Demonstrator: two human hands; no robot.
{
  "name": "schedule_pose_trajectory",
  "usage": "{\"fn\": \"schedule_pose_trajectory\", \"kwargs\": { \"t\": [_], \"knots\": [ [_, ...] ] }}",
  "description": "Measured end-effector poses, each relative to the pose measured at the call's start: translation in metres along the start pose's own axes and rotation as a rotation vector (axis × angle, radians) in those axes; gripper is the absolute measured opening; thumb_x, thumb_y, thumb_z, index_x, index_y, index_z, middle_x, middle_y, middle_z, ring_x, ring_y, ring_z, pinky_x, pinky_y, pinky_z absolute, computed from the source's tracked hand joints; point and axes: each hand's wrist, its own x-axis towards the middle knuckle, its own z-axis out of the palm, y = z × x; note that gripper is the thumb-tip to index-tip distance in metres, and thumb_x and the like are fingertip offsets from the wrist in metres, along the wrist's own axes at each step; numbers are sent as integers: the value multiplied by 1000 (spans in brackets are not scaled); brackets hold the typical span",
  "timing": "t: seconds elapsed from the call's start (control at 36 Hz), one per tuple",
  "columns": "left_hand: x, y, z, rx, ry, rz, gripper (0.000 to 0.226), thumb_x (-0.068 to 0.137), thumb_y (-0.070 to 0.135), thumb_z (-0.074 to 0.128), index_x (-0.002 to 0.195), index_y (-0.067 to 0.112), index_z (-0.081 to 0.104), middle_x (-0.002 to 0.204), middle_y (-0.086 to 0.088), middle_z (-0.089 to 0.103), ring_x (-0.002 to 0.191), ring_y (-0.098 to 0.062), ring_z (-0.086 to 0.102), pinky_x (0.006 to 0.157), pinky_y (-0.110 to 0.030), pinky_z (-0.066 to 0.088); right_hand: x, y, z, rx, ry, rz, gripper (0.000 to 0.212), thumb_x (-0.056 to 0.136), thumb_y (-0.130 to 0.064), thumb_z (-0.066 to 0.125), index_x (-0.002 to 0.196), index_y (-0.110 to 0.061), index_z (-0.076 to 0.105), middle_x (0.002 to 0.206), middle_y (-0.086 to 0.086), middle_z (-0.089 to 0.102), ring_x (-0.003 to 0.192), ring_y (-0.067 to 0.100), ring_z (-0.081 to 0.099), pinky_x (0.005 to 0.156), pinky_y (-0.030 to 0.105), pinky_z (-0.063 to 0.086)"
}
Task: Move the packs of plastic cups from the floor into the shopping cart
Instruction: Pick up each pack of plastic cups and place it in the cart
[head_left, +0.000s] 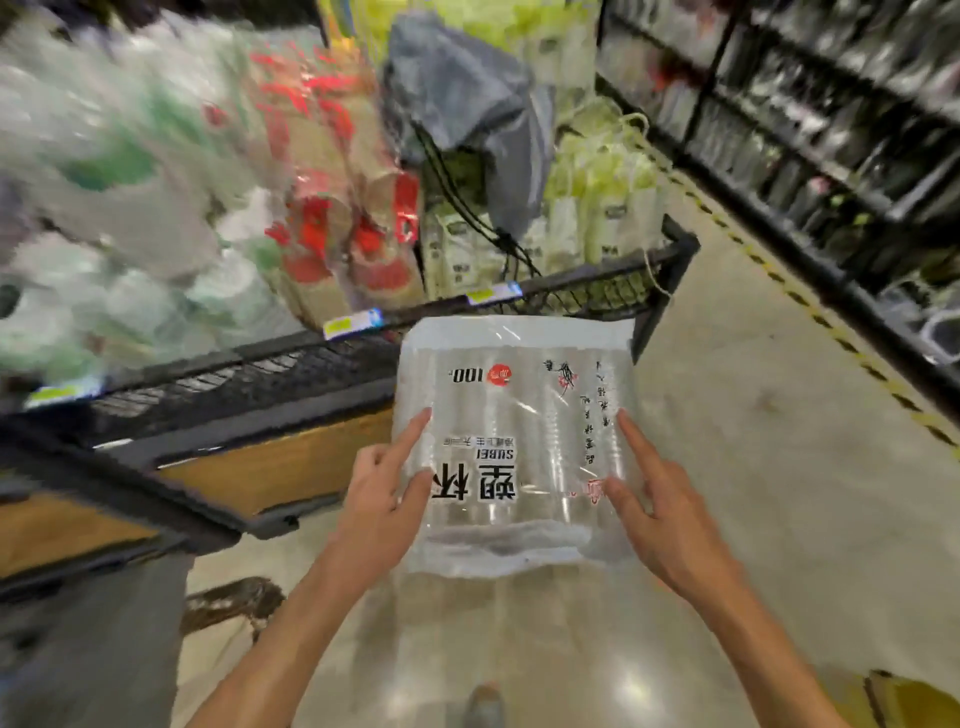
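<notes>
Both hands (384, 499) (660, 514) grip cup pack (514, 447) between them.

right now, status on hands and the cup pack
Left hand and right hand gripping cup pack. Pack off the floor, short of cart rim. Cart already piled high.

Glossy clear plastic pack (514, 447); black metal mesh cart (291, 364).

Glossy pale floor (779, 467), seemingly dark shelving (831, 156) at right.
</notes>
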Motion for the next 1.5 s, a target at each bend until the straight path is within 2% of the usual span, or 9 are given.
{"fn": "schedule_pose_trajectory", "kwargs": {
  "t": [0.17, 0.28, 0.36, 0.44, 0.53, 0.81, 0.97, 1.08, 1.5],
  "knots": [
    [-3, 5, -121, -1, 217, -108, 53, 100, 36, 43, 140, 64, 22, 93, 3, 40, 70, -8, 49, 70, -10, 36, 69, -128, 3, -18, -148, -266, 64, 102, -47, 49, 148, -69, 11, 97, -3, 55, 91, 12, 55, 78, 25, 42],
    [-4, -7, -183, 12, 336, -155, 52, 99, 39, 42, 139, 66, 22, 73, 6, 35, 51, -2, 43, 89, -30, 45, 114, -208, 13, -42, -280, -444, 64, 103, -45, 50, 156, -56, 16, 138, 3, 60, 137, 21, 48, 106, 36, 39],
    [-7, -7, -222, 45, 405, -237, 51, 98, 45, 40, 140, 65, 21, 96, -43, 50, 79, -35, 62, 90, -50, 45, 145, -263, 27, -58, -361, -561, 65, 103, -43, 53, 158, -50, 19, 162, -8, 38, 146, 20, 42, 117, 38, 33],
    [-10, -12, -253, 61, 498, -325, 52, 98, 42, 40, 142, 62, 21, 124, -45, 42, 51, -5, 53, 62, -29, 41, 173, -311, 42, -97, -438, -634, 66, 102, -45, 53, 158, -52, 20, 141, -15, 55, 120, 24, 60, 105, 37, 41],
    [-14, -20, -279, 80, 590, -378, 53, 98, 39, 40, 145, 57, 21, 78, -7, 53, 45, -1, 40, 54, -26, 34, 190, -360, 56, -116, -499, -733, 64, 103, -40, 53, 159, -47, 22, 153, -7, 51, 136, 22, 53, 110, 34, 37],
    [-85, -42, -325, 17, 839, -594, 48, 88, 64, 39, 128, 77, 18, 144, 5, 43, 115, -15, 52, 102, -37, 44, 188, -476, 138, -147, -734, -1044, 62, 104, -44, 49, 160, -43, 21, 164, -9, 34, 144, 20, 44, 119, 38, 33],
    [-152, -67, -349, 25, 1040, -775, 52, 99, 32, 44, 144, 53, 28, 146, 7, 42, 121, -10, 50, 94, -12, 37, 138, -541, 204, -201, -849, -1136, 61, 105, -39, 49, 160, -42, 22, 93, -10, 66, 81, 5, 60, 78, 30, 43],
    [-200, -84, -373, 45, 1115, -802, 50, 89, 52, 44, 135, 66, 30, 134, 4, 53, 101, -15, 61, 87, -26, 48, 98, -583, 250, -174, -905, -1176, 62, 104, -39, 52, 159, -42, 25, 149, -3, 55, 131, 20, 56, 98, 29, 41],
    [-351, -175, -469, -85, 1256, -918, 51, 75, 71, 35, 124, 80, 23, 147, -4, 44, 116, -18, 60, 104, -43, 44, -39, -704, 397, -211, -985, -1338, 60, 105, -38, 52, 158, -42, 25, 156, 0, 48, 139, 19, 50, 106, 26, 38]
  ]
}}
